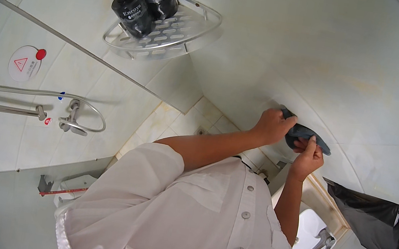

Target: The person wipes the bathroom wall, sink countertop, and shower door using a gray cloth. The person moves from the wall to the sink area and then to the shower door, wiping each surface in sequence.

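A dark blue-grey cloth point(304, 132), folded and bunched, is stretched between my two hands in front of the pale marbled wall panel point(313, 68). My left hand point(273, 126) grips its upper left end, thumb on top. Its lower right part is pinched between the thumb and fingers of my right hand point(308, 156). Some right fingers are curled beneath the cloth and partly hidden. Whether the cloth touches the wall, I cannot tell.
A metal corner shelf point(200, 40) carries two black pump bottles point(133, 13). Shower mixer and hose point(72, 118) are at left, below a metal-edged panel point(77, 47). Right of me are a white basin point(309, 228) with a tap and a black plastic bag point(370, 220). Floor tiles point(180, 121) show below.
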